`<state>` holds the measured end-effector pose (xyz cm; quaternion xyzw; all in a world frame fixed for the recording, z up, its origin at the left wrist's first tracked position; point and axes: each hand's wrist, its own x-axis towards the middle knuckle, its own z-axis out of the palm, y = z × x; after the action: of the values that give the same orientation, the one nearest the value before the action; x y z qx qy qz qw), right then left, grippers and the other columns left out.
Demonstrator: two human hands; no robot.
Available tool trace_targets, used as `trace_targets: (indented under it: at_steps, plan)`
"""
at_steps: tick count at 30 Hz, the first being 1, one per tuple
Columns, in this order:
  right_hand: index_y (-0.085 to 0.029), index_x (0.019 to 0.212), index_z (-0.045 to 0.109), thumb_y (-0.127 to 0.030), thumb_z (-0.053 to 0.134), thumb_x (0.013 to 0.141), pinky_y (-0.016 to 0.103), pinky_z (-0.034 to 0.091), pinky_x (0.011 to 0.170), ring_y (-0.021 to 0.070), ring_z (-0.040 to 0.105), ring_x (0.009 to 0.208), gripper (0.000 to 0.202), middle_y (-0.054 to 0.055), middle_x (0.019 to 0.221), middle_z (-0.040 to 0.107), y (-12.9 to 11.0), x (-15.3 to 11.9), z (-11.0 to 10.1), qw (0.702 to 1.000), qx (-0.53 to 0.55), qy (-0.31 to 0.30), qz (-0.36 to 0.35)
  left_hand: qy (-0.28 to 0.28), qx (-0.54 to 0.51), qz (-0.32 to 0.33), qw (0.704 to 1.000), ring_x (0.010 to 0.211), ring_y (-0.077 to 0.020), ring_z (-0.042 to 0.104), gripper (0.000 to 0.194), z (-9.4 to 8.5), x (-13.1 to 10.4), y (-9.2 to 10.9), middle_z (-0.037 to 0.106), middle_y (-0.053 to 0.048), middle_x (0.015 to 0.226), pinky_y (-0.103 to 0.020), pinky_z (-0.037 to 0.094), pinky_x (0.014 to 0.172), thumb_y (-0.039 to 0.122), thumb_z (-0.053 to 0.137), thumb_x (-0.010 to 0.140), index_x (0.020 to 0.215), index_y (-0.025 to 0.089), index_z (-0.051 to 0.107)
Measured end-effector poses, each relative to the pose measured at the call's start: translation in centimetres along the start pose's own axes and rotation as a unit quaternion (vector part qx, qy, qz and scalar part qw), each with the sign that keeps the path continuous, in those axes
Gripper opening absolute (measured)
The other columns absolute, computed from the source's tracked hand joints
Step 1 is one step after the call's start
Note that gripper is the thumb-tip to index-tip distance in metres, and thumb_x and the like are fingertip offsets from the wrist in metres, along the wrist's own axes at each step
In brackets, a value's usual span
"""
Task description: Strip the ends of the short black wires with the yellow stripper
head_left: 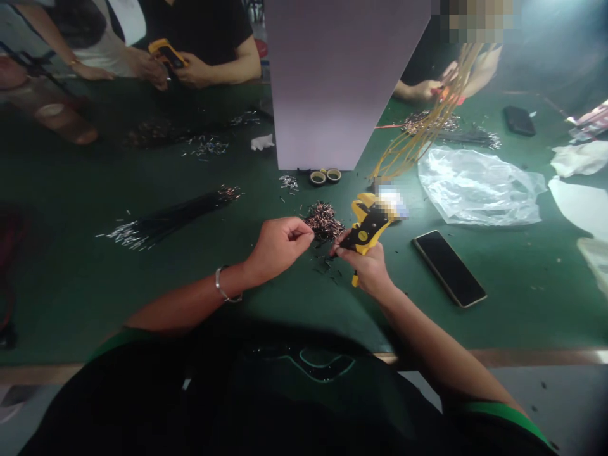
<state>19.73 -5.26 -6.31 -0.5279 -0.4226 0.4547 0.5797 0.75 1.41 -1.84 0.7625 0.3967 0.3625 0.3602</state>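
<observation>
The right hand (373, 266) is clamped round 1 yellow-and-black stripper (368, 221), raised over the green table (71, 304) with its head pointing away from the wearer; the left hand (282, 247) has thumb and forefinger pinched together — I cannot tell whether a wire sits between them; its wrist wears 1 bracelet (220, 285).

Between the 2 hands, just beyond the fingertips, lies 1 pile (324, 221) of copper-tipped pieces, too tangled to count; a few dark scraps (327, 271) are scattered on the near side of it. To the left, well apart from the hand, lies 1 bundle (175, 218) of black wires, silver ends toward the wearer's left and copper ends toward the pile; beyond the pile are 2 tape rolls (318, 183), side by side at the foot of 1 pale panel (342, 82), with 1 small cluster (287, 183) of silver bits beside them.

On the right lie 1 phone (449, 267), its screen dark, and 1 clear bag (479, 187), crumpled; yellow wires (413, 139), overlapping past counting, slant down toward the stripper — across the table, left of the panel, a co-worker's 2 hands hold 1 yellow tool (166, 54).
</observation>
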Motion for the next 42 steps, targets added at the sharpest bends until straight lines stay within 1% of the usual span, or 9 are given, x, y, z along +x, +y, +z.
trace_targets:
  at_steps: [4, 8, 14, 16, 23, 28, 35, 38, 42]
  plan:
    - [-0.022, 0.077, 0.064, -0.018, 0.073, 0.063, 0.037, 0.052, 0.073, 0.0191, 0.063, 0.069, 0.017, -0.002, 0.070, 0.065, 0.2, -0.3, 0.5, 0.999, 0.004, -0.032, 0.039, 0.026, -0.007, -0.013, 1.000, 0.058, -0.0104, 0.061, 0.010, -0.1, 0.2, -0.1, 0.073, -0.001, 0.067, -0.023, 0.048, 0.056, 0.019, 0.064, 0.079, 0.074, 0.016, 0.072]
    - [-0.021, 0.083, 0.065, -0.017, 0.075, 0.061, 0.036, 0.053, 0.074, 0.0180, 0.063, 0.070, 0.025, -0.001, 0.074, 0.067, 0.3, -0.3, 0.6, 0.996, 0.024, -0.055, 0.065, 0.039, -0.019, -0.038, 0.998, 0.061, -0.0108, 0.063, 0.010, -0.3, 0.5, -0.1, 0.074, -0.002, 0.070, -0.023, 0.050, 0.057, 0.020, 0.063, 0.078, 0.077, 0.016, 0.073]
    - [-0.020, 0.095, 0.069, -0.015, 0.073, 0.057, 0.038, 0.054, 0.080, 0.0209, 0.067, 0.081, 0.038, 0.002, 0.085, 0.073, 0.1, -0.1, 0.3, 0.990, 0.032, -0.104, 0.090, 0.027, -0.122, -0.104, 0.987, 0.048, -0.0073, 0.056, 0.008, -0.3, 0.8, 0.3, 0.071, -0.001, 0.063, -0.021, 0.046, 0.046, 0.016, 0.061, 0.077, 0.077, 0.016, 0.069]
    - [-0.020, 0.095, 0.071, -0.016, 0.072, 0.057, 0.040, 0.054, 0.084, 0.0222, 0.067, 0.085, 0.038, 0.003, 0.087, 0.074, 0.1, -0.1, 0.2, 0.989, 0.039, -0.115, 0.091, 0.025, -0.131, -0.113, 0.985, 0.045, -0.0062, 0.054, 0.007, -0.3, 0.9, 0.4, 0.069, 0.000, 0.060, -0.021, 0.045, 0.044, 0.017, 0.062, 0.078, 0.074, 0.017, 0.067]
    - [-0.021, 0.101, 0.071, -0.017, 0.074, 0.060, 0.042, 0.053, 0.091, 0.0214, 0.069, 0.085, 0.041, 0.002, 0.089, 0.075, 0.2, -0.1, 0.2, 0.986, 0.048, -0.120, 0.109, 0.079, -0.076, -0.064, 0.992, 0.054, -0.0084, 0.057, 0.008, -0.4, 1.2, -0.2, 0.068, 0.000, 0.060, -0.023, 0.048, 0.052, 0.018, 0.062, 0.078, 0.070, 0.017, 0.066]
    - [-0.020, 0.102, 0.071, -0.018, 0.074, 0.061, 0.040, 0.056, 0.082, 0.0205, 0.068, 0.079, 0.042, 0.001, 0.084, 0.074, 0.1, 0.0, 0.4, 0.989, 0.035, -0.101, 0.098, 0.076, -0.057, -0.058, 0.994, 0.052, -0.0079, 0.054, 0.010, 0.0, 1.1, -0.1, 0.063, 0.003, 0.055, -0.022, 0.045, 0.051, 0.018, 0.062, 0.078, 0.068, 0.017, 0.064]
    - [-0.019, 0.100, 0.070, -0.022, 0.080, 0.063, 0.039, 0.057, 0.080, 0.0204, 0.070, 0.077, 0.039, 0.004, 0.089, 0.077, 0.1, 0.3, 0.1, 0.989, 0.028, -0.115, 0.093, 0.067, -0.063, -0.066, 0.994, 0.052, -0.0086, 0.053, 0.012, 0.2, 1.6, 0.5, 0.063, 0.002, 0.055, -0.023, 0.045, 0.051, 0.018, 0.061, 0.079, 0.068, 0.018, 0.063]
    - [-0.019, 0.095, 0.072, -0.029, 0.084, 0.065, 0.040, 0.057, 0.083, 0.0218, 0.071, 0.081, 0.033, 0.006, 0.094, 0.078, 0.1, 0.3, -0.2, 0.988, 0.018, -0.122, 0.089, 0.067, -0.078, -0.067, 0.992, 0.050, -0.0082, 0.052, 0.012, 0.4, 2.1, 0.6, 0.062, 0.003, 0.054, -0.023, 0.044, 0.050, 0.017, 0.061, 0.078, 0.066, 0.018, 0.063]
    - [-0.021, 0.101, 0.075, -0.038, 0.086, 0.068, 0.044, 0.055, 0.093, 0.0245, 0.072, 0.090, 0.038, 0.005, 0.099, 0.079, -0.2, 0.3, -0.4, 0.987, 0.017, -0.124, 0.100, 0.057, -0.082, -0.064, 0.993, 0.052, -0.0089, 0.054, 0.012, 0.8, 2.4, 0.6, 0.063, 0.002, 0.055, -0.024, 0.045, 0.053, 0.012, 0.057, 0.077, 0.069, 0.017, 0.065]
